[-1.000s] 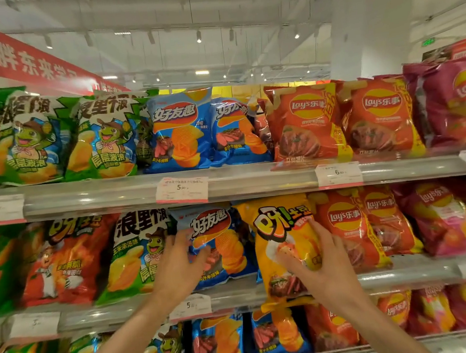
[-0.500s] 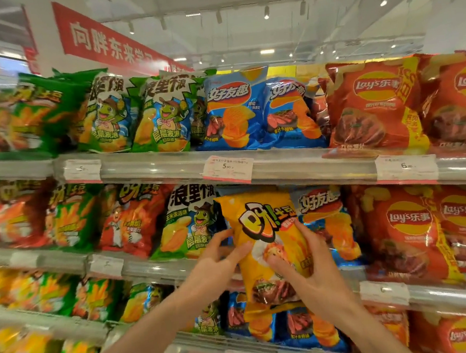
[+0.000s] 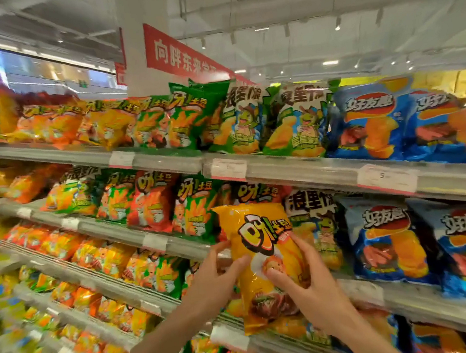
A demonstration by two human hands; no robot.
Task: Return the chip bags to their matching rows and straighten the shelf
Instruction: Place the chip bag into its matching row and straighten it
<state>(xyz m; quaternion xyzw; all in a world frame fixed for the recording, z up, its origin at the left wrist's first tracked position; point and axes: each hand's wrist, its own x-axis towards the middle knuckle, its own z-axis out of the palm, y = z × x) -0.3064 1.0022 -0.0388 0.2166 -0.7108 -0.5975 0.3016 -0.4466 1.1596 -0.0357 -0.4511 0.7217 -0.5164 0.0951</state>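
A yellow chip bag point(image 3: 259, 248) hangs upright in front of the middle shelf, off the shelf board. My left hand point(image 3: 211, 280) grips its left edge, fingers curled onto the front. My right hand point(image 3: 311, 286) grips its right side, thumb and fingers spread over the lower front. Behind the bag stand a red bag point(image 3: 257, 192) and a green frog-print bag point(image 3: 315, 225). Yellow bags of the same look point(image 3: 109, 123) fill the top shelf further left.
Blue bags point(image 3: 387, 243) fill the middle shelf to the right and the top shelf point(image 3: 370, 120) above. Green and red bags point(image 3: 153, 200) run leftward. Grey shelf rails point(image 3: 297, 166) with price tags jut forward. A red banner point(image 3: 180, 57) hangs overhead.
The view has swung left along the aisle. The yellow bag has moved left from the blue and red rows, now in front of the red and green bags; both hands hold it.
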